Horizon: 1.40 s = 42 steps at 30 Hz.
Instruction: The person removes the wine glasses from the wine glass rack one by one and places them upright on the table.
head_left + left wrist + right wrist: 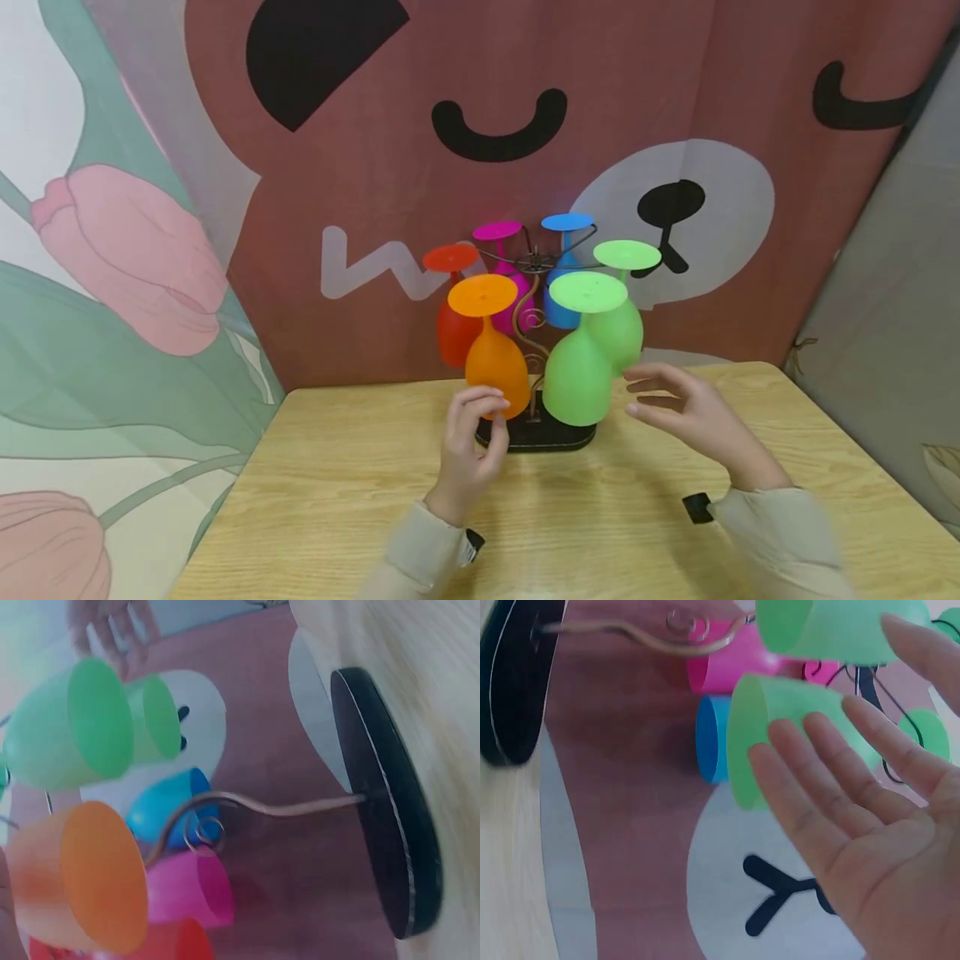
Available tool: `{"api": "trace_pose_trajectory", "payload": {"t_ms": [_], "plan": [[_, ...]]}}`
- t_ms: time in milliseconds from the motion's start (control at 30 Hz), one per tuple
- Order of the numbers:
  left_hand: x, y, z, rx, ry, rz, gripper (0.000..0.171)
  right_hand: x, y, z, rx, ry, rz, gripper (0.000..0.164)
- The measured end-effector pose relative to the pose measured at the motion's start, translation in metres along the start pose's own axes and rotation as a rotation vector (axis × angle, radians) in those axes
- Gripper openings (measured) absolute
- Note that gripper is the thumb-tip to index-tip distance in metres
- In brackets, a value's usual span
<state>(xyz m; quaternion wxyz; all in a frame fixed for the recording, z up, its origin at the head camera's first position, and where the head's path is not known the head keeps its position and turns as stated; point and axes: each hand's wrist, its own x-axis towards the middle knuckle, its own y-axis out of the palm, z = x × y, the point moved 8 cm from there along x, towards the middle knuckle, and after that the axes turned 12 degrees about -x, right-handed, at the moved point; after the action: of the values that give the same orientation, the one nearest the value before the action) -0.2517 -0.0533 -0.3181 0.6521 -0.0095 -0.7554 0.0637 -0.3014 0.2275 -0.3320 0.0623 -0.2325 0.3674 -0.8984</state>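
Several coloured plastic goblets hang upside down from a metal rack. Its black base (555,437) stands on the table. My left hand (468,446), fingers loosely bent, is at the lower part of the orange goblet (498,371); whether it touches is unclear. In the right wrist view my right hand (877,825) has its fingers spread beside a green goblet (787,727). The nearer green goblet (577,379) hangs left of that hand. Behind hang a red goblet (453,333), a magenta goblet (195,889) and a blue goblet (558,308), partly hidden.
The wooden table (337,483) carries the rack near its back edge. A brown cloth (360,183) with a printed animal face hangs close behind. A flower-printed cloth (127,258) is at the left, and a grey cloth (885,275) at the right.
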Motion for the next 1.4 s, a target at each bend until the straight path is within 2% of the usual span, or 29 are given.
{"api": "trace_pose_trajectory", "payload": {"t_ms": [133, 233, 400, 500, 600, 667, 967, 1167, 1400], "plan": [[0.005, 0.018, -0.009, -0.013, 0.033, 0.061, 0.019, 0.004, 0.007, 0.008, 0.113, -0.055, -0.018, 0.049], [0.005, 0.033, -0.008, -0.025, -0.007, 0.134, 0.025, 0.007, 0.013, 0.012, 0.175, -0.077, -0.028, 0.052], [-0.002, 0.056, 0.001, -0.015, -0.143, 0.239, 0.047, 0.011, 0.023, 0.015, 0.260, -0.078, -0.053, 0.058], [-0.008, 0.067, 0.011, -0.012, -0.270, 0.267, 0.062, 0.014, 0.028, 0.015, 0.313, -0.088, -0.064, 0.060], [-0.014, 0.074, 0.019, -0.024, -0.375, 0.270, 0.071, 0.015, 0.032, 0.015, 0.346, -0.105, -0.076, 0.061], [-0.017, 0.076, 0.023, -0.034, -0.417, 0.261, 0.073, 0.015, 0.034, 0.014, 0.359, -0.106, -0.086, 0.061], [-0.017, 0.078, 0.025, -0.036, -0.445, 0.203, 0.068, 0.014, 0.037, 0.014, 0.360, -0.073, -0.133, 0.063], [-0.014, 0.078, 0.022, -0.040, -0.473, 0.199, 0.069, 0.013, 0.034, 0.015, 0.379, -0.094, -0.177, 0.059], [-0.011, 0.076, 0.020, -0.052, -0.485, 0.163, 0.070, 0.015, 0.031, 0.019, 0.391, -0.097, -0.202, 0.056]]}}
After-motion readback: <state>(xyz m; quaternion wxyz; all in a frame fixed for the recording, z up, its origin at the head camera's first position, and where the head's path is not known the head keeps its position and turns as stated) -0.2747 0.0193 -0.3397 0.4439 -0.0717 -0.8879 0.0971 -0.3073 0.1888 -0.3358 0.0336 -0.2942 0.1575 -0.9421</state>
